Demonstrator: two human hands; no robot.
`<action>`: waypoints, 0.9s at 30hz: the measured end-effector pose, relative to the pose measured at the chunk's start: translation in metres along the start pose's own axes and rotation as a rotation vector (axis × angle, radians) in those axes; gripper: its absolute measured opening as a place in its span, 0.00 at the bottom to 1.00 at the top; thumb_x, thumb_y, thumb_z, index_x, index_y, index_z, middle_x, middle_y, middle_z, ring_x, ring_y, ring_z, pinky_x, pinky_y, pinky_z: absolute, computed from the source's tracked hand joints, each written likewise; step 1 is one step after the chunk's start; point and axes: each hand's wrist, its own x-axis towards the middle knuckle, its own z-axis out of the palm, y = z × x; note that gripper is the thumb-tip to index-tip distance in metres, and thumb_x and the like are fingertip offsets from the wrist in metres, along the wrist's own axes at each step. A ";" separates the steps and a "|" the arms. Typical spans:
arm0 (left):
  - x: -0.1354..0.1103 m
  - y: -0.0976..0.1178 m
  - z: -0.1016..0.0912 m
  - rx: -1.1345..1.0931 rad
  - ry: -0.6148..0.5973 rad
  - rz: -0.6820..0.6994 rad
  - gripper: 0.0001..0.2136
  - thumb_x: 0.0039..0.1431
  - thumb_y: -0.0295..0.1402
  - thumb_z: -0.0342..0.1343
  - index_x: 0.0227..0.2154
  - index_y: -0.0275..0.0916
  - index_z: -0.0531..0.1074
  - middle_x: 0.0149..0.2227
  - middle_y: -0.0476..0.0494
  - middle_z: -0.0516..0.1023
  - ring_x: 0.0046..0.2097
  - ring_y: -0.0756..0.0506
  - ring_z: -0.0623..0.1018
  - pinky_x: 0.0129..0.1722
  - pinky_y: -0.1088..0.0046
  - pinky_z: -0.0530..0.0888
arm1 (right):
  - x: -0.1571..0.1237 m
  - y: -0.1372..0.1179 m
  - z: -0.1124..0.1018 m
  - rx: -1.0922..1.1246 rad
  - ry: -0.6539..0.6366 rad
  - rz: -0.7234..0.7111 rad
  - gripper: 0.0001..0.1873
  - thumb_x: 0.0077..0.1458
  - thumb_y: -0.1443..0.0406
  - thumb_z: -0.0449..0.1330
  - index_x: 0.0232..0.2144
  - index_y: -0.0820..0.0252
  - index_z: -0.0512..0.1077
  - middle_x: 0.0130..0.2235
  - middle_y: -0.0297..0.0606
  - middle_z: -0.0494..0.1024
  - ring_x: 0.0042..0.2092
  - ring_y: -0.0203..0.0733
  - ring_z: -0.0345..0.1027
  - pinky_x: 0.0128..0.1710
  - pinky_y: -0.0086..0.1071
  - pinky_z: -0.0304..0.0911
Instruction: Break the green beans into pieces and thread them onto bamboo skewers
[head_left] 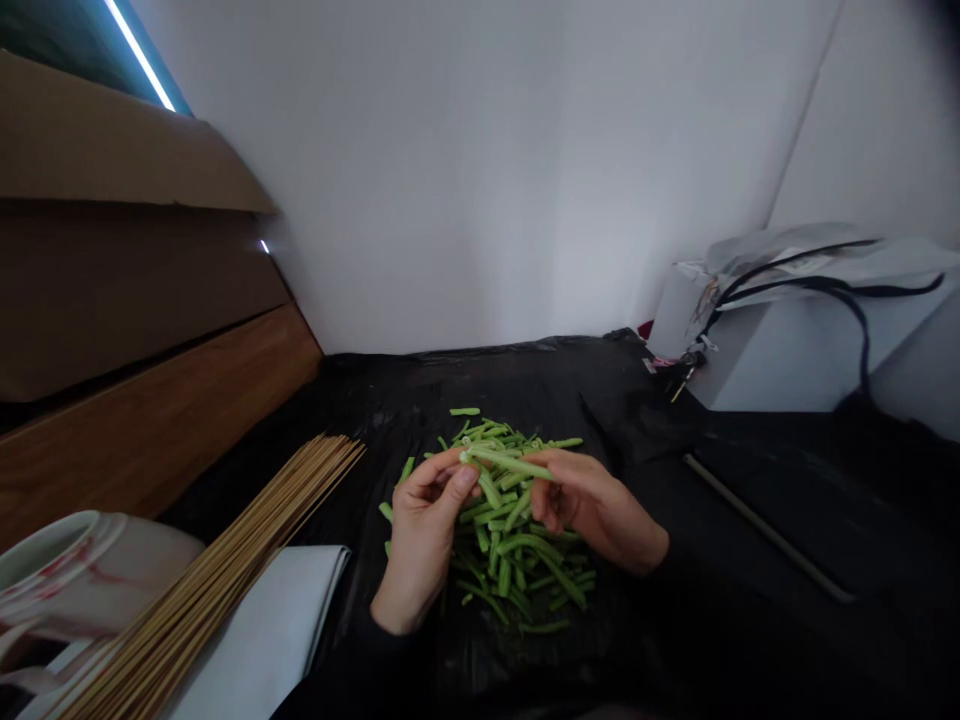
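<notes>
Between my two hands lies a cut length of green bean (510,462), held just above a loose heap of cut green beans (517,550) on black plastic sheeting. My left hand (426,530) pinches its left end between thumb and forefinger, where pale cut ends of more than one piece show together. At the bean's right end, my right hand (592,505) closes its curled fingers; its grip there is partly hidden. Several pieces stick out around and below both hands, and one short piece (465,411) lies apart behind the heap.
Left of the heap, a bundle of thin wooden sticks (247,540) rests across a folded white sheet (270,620), beside a pale stained container (112,570). A thin dark rod (765,525) lies at right. Behind it stands a white box (787,350) with black straps. Cardboard (127,140) borders the left.
</notes>
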 end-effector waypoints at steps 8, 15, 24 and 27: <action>-0.001 -0.001 0.001 0.054 -0.076 -0.037 0.11 0.43 0.36 0.70 0.31 0.38 0.82 0.27 0.46 0.81 0.28 0.50 0.76 0.32 0.75 0.73 | -0.004 -0.005 -0.003 -0.258 -0.175 0.141 0.14 0.56 0.57 0.62 0.41 0.59 0.76 0.23 0.33 0.77 0.20 0.29 0.61 0.20 0.23 0.53; -0.001 -0.001 0.002 0.000 -0.105 -0.105 0.11 0.44 0.36 0.70 0.33 0.39 0.83 0.28 0.46 0.82 0.26 0.52 0.72 0.29 0.77 0.71 | -0.003 -0.004 -0.003 -0.318 -0.142 0.150 0.14 0.56 0.55 0.61 0.37 0.60 0.77 0.20 0.31 0.75 0.17 0.27 0.55 0.17 0.23 0.48; -0.001 -0.002 0.002 -0.046 -0.086 -0.106 0.12 0.47 0.36 0.69 0.35 0.39 0.82 0.32 0.44 0.82 0.28 0.52 0.74 0.31 0.78 0.72 | -0.002 -0.007 -0.004 -0.302 -0.134 0.114 0.13 0.55 0.56 0.62 0.35 0.60 0.78 0.19 0.30 0.74 0.16 0.28 0.55 0.16 0.24 0.48; 0.003 0.002 0.001 -0.144 -0.025 -0.124 0.12 0.45 0.36 0.69 0.34 0.38 0.82 0.35 0.44 0.83 0.30 0.52 0.75 0.33 0.78 0.73 | -0.001 -0.005 -0.006 -0.320 -0.119 0.109 0.13 0.55 0.57 0.62 0.34 0.60 0.78 0.18 0.30 0.73 0.16 0.28 0.55 0.16 0.24 0.48</action>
